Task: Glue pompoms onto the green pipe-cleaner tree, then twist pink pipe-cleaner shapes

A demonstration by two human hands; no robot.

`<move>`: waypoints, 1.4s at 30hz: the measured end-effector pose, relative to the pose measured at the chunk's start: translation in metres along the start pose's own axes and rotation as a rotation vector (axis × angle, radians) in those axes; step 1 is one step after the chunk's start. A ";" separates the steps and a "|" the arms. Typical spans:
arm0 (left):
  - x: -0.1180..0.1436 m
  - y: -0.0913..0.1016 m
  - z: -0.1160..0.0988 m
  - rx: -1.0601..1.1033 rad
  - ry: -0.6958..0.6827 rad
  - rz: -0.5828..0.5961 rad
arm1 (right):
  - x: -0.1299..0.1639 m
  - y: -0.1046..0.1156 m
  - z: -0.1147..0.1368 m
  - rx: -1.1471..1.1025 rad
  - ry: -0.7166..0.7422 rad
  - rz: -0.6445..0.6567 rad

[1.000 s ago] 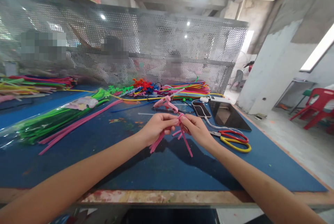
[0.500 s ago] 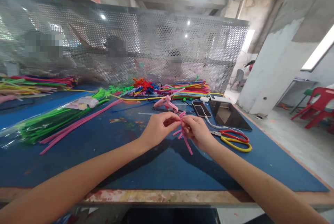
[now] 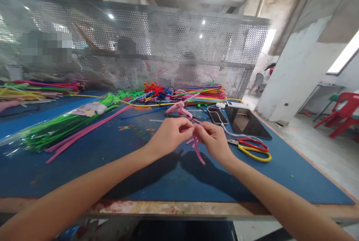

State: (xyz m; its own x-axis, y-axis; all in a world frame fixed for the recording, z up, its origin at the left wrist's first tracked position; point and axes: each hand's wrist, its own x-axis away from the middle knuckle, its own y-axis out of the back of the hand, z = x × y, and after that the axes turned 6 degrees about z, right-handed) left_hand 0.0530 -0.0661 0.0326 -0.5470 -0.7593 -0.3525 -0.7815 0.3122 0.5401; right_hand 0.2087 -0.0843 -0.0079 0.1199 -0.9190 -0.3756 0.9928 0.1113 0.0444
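- Left hand (image 3: pixel 171 134): raised over the middle of the blue felt-covered worktable (image 3: pixel 157 181), fingers curled in, thumb and fingertips pinched tight on the top of the pink fuzzy pipe-cleaner piece (image 3: pixel 196 144).
- Right hand (image 3: pixel 213 139): just at 3 o'clock of the left hand, fingertips meeting it, closed in a pinch on the same pink piece.
- Pink fuzzy pipe-cleaner piece: held between both hands above the table; one long end hangs toward 5 o'clock, short stubs stick out at the fingers.
- Red-and-yellow-handled scissors (image 3: pixel 251 149): flat on the table at 3 o'clock of the right hand, near but apart.
- Pink plastic glue gun (image 3: pixel 179 110): on the table at 12 o'clock of the hands.
- Black smartphone (image 3: pixel 217 116): at 1 o'clock of the hands, white cable (image 3: pixel 232 133) plugged in and running toward the scissors.
- Dark flat tablet (image 3: pixel 246 122): just at 3 o'clock of the smartphone, near the table's right edge.
- Bundle of bright green pipe cleaners in clear wrap (image 3: pixel 58 127): at 9 o'clock of the hands, well apart.
- Long loose pink pipe cleaners (image 3: pixel 86 132): beside the green bundle, on its near side.
- Multicoloured pipe-cleaner heap (image 3: pixel 204 95): at 12 o'clock, against the perforated grey metal screen (image 3: pixel 157 50).
- Red plastic chair (image 3: pixel 343 115): on the floor at 3 o'clock, far off the table.
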 end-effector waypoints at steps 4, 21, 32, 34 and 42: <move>-0.004 0.017 -0.009 0.222 0.268 0.305 | 0.001 0.014 0.008 0.475 0.399 0.247; -0.010 0.004 0.010 0.525 0.166 0.151 | -0.008 0.029 0.011 0.302 0.261 0.008; -0.003 0.002 0.016 -0.179 -0.124 -0.112 | -0.009 0.011 -0.004 -0.157 -0.109 0.023; -0.002 -0.001 0.018 -0.235 -0.166 -0.105 | -0.009 0.012 -0.006 -0.182 -0.141 0.027; -0.003 -0.007 0.026 0.178 0.049 -0.031 | -0.012 0.013 -0.006 -0.110 -0.097 -0.027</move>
State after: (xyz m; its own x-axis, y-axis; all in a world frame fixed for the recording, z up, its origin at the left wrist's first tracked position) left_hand 0.0529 -0.0512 0.0101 -0.5102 -0.7956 -0.3265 -0.8407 0.3813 0.3846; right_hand 0.2199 -0.0698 -0.0081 0.0977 -0.9538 -0.2843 0.9902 0.1219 -0.0684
